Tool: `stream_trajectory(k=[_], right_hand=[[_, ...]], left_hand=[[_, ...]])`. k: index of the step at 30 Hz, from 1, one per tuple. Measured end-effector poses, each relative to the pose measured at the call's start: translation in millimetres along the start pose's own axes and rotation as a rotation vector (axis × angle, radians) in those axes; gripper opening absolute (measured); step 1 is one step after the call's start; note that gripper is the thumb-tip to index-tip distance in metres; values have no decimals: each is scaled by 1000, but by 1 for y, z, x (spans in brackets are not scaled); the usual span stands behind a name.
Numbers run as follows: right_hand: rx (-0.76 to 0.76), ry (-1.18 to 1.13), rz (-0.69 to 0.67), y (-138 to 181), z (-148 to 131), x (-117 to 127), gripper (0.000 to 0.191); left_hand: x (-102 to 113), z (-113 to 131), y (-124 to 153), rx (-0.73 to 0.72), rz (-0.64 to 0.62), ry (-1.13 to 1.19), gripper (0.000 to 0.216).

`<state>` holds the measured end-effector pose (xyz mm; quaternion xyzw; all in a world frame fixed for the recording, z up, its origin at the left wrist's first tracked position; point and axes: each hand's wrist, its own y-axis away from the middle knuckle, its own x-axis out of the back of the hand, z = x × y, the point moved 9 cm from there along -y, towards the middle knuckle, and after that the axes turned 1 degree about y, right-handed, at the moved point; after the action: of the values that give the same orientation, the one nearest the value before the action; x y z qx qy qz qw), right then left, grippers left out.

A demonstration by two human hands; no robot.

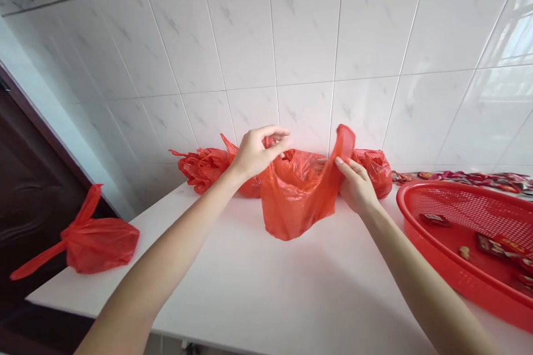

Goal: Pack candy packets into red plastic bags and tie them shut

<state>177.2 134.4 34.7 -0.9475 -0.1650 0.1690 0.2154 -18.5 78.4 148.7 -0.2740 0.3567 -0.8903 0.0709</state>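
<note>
Between my hands, above the white table, hangs a thin red plastic bag (297, 205) with its mouth facing up. My left hand (260, 150) is curled at the bag's upper left, with red plastic showing between thumb and fingers. On the other side my right hand (353, 180) pinches the bag below its upright handle loop, thumb in front and fingers partly hidden behind. The bag hangs slack and looks light; its inside is hidden from me.
A tied red bag (102, 244) stands at the table's left edge. Crumpled red bags (204, 166) and another red bag (377, 172) lie along the tiled wall. At right, a red plastic basket (428, 244) holds small packets; more packets (466, 177) lie behind it.
</note>
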Motion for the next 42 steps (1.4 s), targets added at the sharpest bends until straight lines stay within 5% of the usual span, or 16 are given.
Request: stream_trajectory(k=[4, 8, 15, 21, 30, 42], right_hand=[[-11, -144, 185, -9, 14, 41, 28], [-105, -194, 202, -16, 40, 61, 22], [-105, -116, 131, -21, 49, 67, 19], [-107, -74, 79, -22, 48, 68, 21], [-124, -93, 110, -22, 29, 81, 24], [-311, -130, -40, -10, 55, 60, 52]], left_hand=[[34, -43, 7, 126, 60, 121, 31], [43, -88, 27, 292, 135, 255, 43], [-18, -146, 82, 439, 99, 494, 79], [-78, -125, 76, 435, -78, 618, 57], [-42, -114, 42, 447, 166, 604, 43], [-34, -125, 55, 477, 157, 518, 47]])
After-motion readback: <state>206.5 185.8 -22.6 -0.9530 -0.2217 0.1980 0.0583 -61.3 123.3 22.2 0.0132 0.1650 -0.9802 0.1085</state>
